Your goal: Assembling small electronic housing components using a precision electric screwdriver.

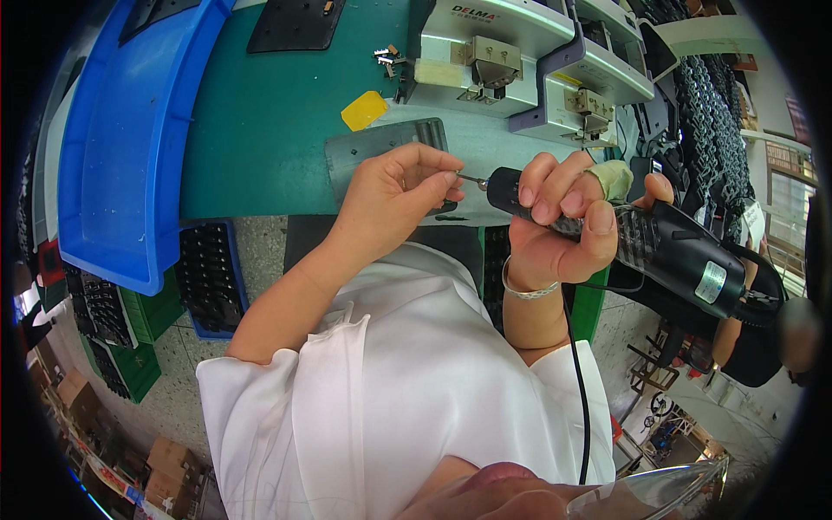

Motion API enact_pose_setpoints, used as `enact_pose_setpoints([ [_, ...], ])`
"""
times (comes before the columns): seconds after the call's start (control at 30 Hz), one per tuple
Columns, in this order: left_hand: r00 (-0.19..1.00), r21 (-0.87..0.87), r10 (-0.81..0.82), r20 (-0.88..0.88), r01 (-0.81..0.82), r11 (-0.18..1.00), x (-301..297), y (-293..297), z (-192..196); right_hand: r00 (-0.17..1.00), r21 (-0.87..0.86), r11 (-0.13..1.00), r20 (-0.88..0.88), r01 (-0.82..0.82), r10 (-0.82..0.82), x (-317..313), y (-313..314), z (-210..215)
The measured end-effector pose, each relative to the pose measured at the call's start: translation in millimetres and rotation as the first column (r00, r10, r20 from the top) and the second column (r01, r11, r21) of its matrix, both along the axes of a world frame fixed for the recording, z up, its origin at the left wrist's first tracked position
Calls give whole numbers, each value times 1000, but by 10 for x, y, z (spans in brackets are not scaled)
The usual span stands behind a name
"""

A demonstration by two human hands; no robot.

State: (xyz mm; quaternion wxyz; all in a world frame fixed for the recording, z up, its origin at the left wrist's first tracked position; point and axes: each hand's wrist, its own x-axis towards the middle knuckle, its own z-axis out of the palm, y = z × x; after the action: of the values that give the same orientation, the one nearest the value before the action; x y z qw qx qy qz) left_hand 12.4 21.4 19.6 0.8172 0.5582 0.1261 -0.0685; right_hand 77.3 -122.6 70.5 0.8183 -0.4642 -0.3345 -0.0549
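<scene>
My right hand (563, 212) is wrapped round a black electric screwdriver (693, 260), held nearly level with its nose toward the left. Yellowish tape or wrap covers one finger of that hand. A thin metal bit (471, 178) sticks out of the screwdriver's nose. At the bit's tip my left hand (394, 191) is closed in a pinch, thumb against forefinger. Whatever small thing lies between those fingertips is hidden. Under and behind the left hand a dark grey flat plate (347, 160) lies on the green tabletop (251, 147), close to its near edge.
A long blue plastic bin (130, 147) stands at the left. Silver machines (494, 52) occupy the back right. A yellow tag (364, 111), small metal parts (390, 61) and a black plate (295, 24) lie on the table. A black cable (579, 373) hangs beside my right arm.
</scene>
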Motion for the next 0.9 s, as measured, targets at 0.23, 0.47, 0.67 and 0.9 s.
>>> enact_pose_setpoints([
  [0.23,999,-4,-3,-49,3,1000,-4,-11,2,999,14,999,-30,30,-29,-13,4,-45],
  [0.47,997,-31,4,-75,-6,1000,-12,0,14,998,-50,997,36,-58,59,1,-12,-3],
  [0.67,997,-23,16,-79,-17,1000,-4,7,18,997,-6,998,52,-63,64,-11,-12,-21],
  [0.9,996,-16,19,-89,-21,1000,2,-6,0,997,12,997,35,-75,75,-18,-10,-55],
])
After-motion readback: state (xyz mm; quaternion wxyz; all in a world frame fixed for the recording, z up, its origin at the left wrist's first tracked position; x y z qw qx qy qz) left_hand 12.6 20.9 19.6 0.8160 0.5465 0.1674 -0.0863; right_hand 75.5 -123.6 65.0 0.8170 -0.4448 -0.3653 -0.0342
